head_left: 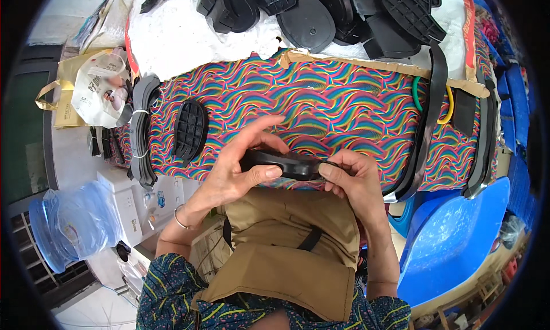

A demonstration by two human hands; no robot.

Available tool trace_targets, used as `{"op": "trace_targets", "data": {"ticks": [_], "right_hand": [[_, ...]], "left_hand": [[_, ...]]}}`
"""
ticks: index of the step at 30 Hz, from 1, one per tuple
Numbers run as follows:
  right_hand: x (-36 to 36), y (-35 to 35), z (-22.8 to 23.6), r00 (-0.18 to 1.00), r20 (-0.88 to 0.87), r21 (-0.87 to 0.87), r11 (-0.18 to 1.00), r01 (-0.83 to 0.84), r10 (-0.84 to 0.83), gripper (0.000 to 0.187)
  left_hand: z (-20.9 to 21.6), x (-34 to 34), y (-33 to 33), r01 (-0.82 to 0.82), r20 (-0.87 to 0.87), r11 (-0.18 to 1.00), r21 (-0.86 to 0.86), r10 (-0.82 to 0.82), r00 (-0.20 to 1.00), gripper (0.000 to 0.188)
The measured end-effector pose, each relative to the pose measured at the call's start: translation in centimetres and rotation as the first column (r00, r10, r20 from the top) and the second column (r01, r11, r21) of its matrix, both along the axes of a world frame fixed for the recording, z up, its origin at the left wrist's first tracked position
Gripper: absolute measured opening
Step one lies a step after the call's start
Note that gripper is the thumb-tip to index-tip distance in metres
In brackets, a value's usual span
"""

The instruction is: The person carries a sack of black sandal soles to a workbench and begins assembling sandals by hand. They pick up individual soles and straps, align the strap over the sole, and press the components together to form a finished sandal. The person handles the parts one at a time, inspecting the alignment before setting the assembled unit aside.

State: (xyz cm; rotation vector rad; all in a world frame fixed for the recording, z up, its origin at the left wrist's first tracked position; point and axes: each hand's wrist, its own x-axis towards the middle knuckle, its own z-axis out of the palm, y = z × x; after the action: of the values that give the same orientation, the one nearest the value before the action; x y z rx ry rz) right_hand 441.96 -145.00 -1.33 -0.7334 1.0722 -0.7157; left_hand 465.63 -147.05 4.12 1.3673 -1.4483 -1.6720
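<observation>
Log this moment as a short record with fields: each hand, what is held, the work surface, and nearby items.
left hand: grips the black sole piece, thumb on top
right hand: pinches the same piece's right end
surface: board in wavy multicoloured cloth
on board: one black ribbed sole lying flat, left of the hands
behind: pile of black soles on white sheet
right: blue plastic chair
</observation>
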Motion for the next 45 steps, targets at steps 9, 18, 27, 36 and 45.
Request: {"op": "trace_targets", "data": {"ticks": [9,18,27,36,45], "right_hand": [[-0.6,-0.6,-1.1,0.999,-0.008,-0.094,0.995,-0.032,0.032,0.015],[-0.5,-1.0,-0.9,1.000,0.006,-0.094,0.996,0.003,-0.002,0.012],[-3.3,-1.5,6.6,0.987,0.141,-0.169,0.984,-0.054,0.079,0.025],[-4.4,2.7,8.9,0.952,0.305,-0.266,0.959,0.098,-0.013,0.014],[-1.4,7.3,7.8,0.911,0.364,-0.267,0.916,0.300,-0.192,0.016]], "left_hand": [[1.4,-0.5,-3.0,0.756,0.690,0.453,-0.473,-0.343,0.637,0.056],[0.0,-2.5,-5.4,0.877,0.777,0.277,-0.392,-0.411,0.477,0.061],[6.0,-0.9,-1.7,0.522,0.367,0.614,-0.592,-0.371,0.853,0.040],[7.5,1.2,3.1,0.151,0.037,0.833,-0.532,-0.156,0.987,0.033],[6.1,0.8,5.7,-0.206,-0.299,0.893,-0.401,0.085,0.950,0.036]]}}
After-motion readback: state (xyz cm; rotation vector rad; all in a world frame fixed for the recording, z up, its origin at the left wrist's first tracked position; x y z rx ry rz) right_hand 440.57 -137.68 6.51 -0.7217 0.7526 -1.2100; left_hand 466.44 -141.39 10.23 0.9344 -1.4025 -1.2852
